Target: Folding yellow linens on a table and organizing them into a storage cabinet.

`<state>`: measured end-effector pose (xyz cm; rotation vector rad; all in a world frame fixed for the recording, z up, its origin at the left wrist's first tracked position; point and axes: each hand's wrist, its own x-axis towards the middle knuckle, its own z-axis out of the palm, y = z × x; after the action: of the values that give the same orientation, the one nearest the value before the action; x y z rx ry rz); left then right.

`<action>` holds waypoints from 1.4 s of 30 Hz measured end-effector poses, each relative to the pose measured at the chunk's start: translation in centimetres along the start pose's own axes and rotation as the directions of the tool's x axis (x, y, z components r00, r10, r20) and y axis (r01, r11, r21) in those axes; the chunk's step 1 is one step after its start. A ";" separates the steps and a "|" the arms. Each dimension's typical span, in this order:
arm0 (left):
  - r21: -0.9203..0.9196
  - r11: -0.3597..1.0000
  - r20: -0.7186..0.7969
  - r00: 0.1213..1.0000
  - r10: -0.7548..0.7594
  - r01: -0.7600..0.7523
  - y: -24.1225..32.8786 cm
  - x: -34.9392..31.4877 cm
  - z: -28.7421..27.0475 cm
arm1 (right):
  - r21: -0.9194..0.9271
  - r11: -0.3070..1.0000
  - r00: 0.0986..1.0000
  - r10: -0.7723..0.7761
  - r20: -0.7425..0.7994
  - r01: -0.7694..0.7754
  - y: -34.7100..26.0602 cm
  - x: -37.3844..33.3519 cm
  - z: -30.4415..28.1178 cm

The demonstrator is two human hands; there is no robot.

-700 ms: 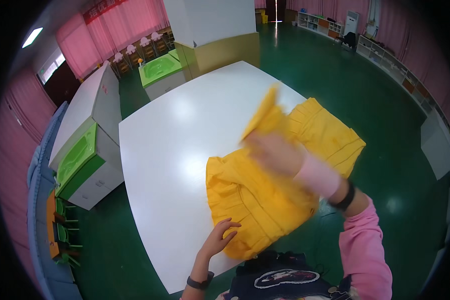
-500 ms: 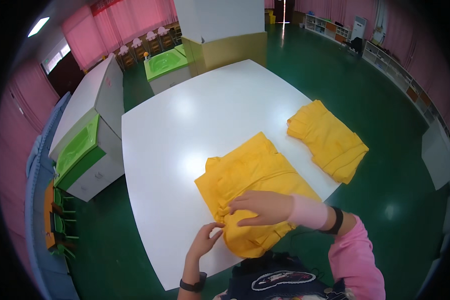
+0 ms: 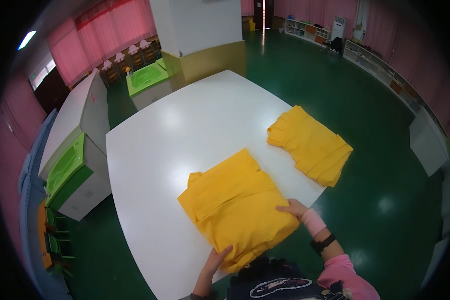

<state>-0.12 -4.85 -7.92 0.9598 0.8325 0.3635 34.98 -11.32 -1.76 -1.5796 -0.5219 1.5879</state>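
A folded yellow cloth (image 3: 240, 200) lies at the near edge of the white table, its layers stacked into a thick bundle. My left hand (image 3: 218, 259) grips its near left corner, thumb on top and the other fingers hidden beneath. At the right edge, my right hand (image 3: 294, 208) holds the same cloth, thumb over the top and the remaining fingers partly out of sight. Farther right, a second folded yellow bundle (image 3: 310, 145) rests by the table's right side, apart from both hands. Whether either is a garment or a plain sheet I cannot tell.
The white table (image 3: 150, 165) reaches forward to a pillar (image 3: 205, 60). Left of it stand a cabinet with a green sink (image 3: 67, 162) and small green chairs (image 3: 55, 245). Another green sink (image 3: 147, 76) is beyond the table. Low shelves (image 3: 380, 67) line the right wall.
My right hand has moved from above the cloth to its right edge and taken hold. My left hand now grips the near left corner. The cloth's near part lies flatter. The view has shifted.
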 end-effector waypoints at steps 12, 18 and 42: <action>-0.127 0.943 -0.246 0.931 0.270 -0.307 5.0 3.2 8.4 | -0.287 0.744 0.796 -0.588 0.147 0.603 -10.7 4.0 -6.1; -0.131 0.808 -0.353 0.789 0.503 -0.575 18.0 9.4 18.3 | 0.055 0.688 0.648 -0.706 0.286 0.724 -26.8 6.2 -11.0; -0.305 0.940 -0.244 0.967 0.076 -0.151 -0.2 26.5 41.4 | -0.097 0.824 0.813 -0.567 -0.135 0.558 -4.1 9.1 -52.3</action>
<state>48.47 -12.51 -7.67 0.6686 0.8945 0.6997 87.30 -15.03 -10.96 -1.3961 -0.8591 0.9928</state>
